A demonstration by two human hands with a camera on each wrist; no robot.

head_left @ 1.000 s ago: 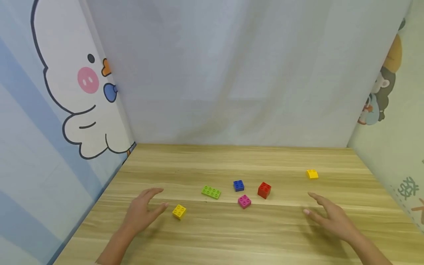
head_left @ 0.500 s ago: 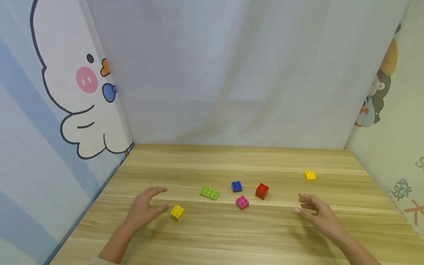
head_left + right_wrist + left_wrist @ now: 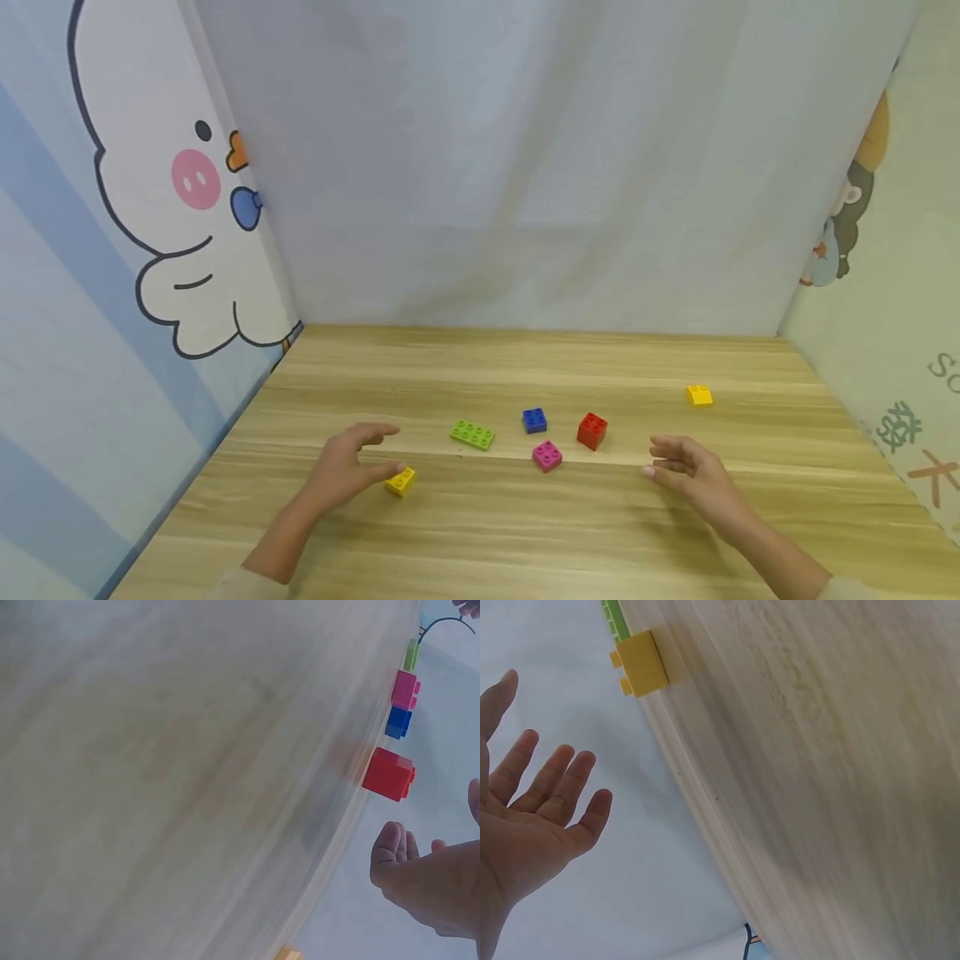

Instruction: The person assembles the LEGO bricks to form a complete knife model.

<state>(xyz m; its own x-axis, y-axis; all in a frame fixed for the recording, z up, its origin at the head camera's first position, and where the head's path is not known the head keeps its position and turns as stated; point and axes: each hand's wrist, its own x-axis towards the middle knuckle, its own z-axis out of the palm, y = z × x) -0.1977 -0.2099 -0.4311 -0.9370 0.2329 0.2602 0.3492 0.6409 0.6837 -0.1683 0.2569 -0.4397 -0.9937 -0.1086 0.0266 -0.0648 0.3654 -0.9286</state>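
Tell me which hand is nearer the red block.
Right. The right hand is to the right of the red block, not touching it; the left hand is much farther off to its left, by a yellow block.

- On the pale green panel [image 3: 847,350] at the head view's right, grey letters [image 3: 941,367] read "SO", the second cut off by the edge.
- Below them stood a grey-green Chinese character [image 3: 898,425], apparently 發.
- Lower still, an orange-brown character [image 3: 934,475] resembled 大, though not clearly.
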